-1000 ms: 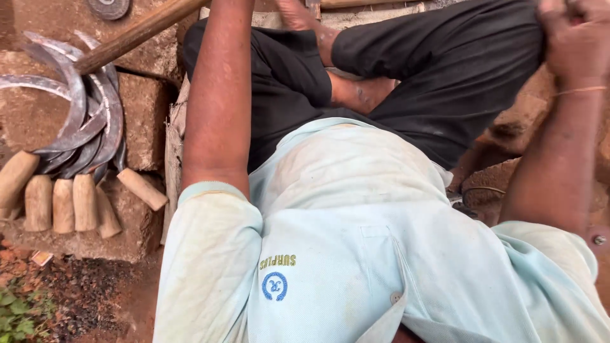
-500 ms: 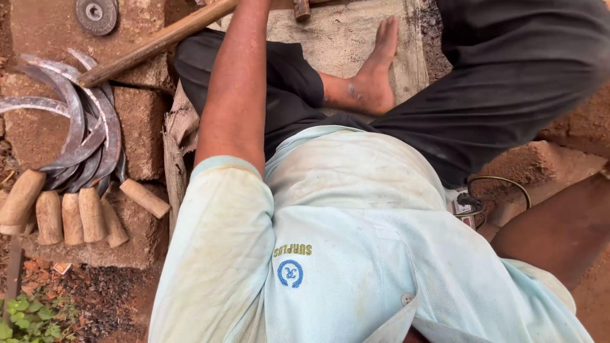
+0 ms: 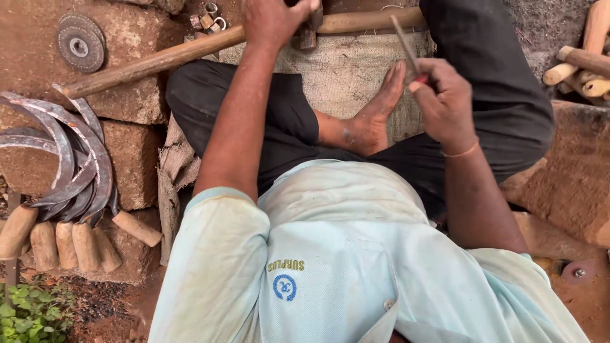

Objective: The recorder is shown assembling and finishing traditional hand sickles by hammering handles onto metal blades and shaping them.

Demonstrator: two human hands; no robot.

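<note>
Head view: my left hand (image 3: pixel 276 22) is clamping the hammer (image 3: pixel 308 32) above the sackcloth (image 3: pixel 343 76), while my right hand (image 3: pixel 445 101) is pinching a thin rod (image 3: pixel 405 43) slanting toward it.

Left hand (image 3: pixel 274 22) fisted, arm extended forward. Right hand (image 3: pixel 445 101) raised, fingers (image 3: pixel 424 82) pinched shut, elbow bent. Seated cross-legged.

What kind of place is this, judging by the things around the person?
Probably an outdoor workshop where sickles are made or repaired. A pile of curved sickles with wooden handles lies on stone blocks, a grinding disc sits nearby, and spare handles are stacked at the upper right.
</note>
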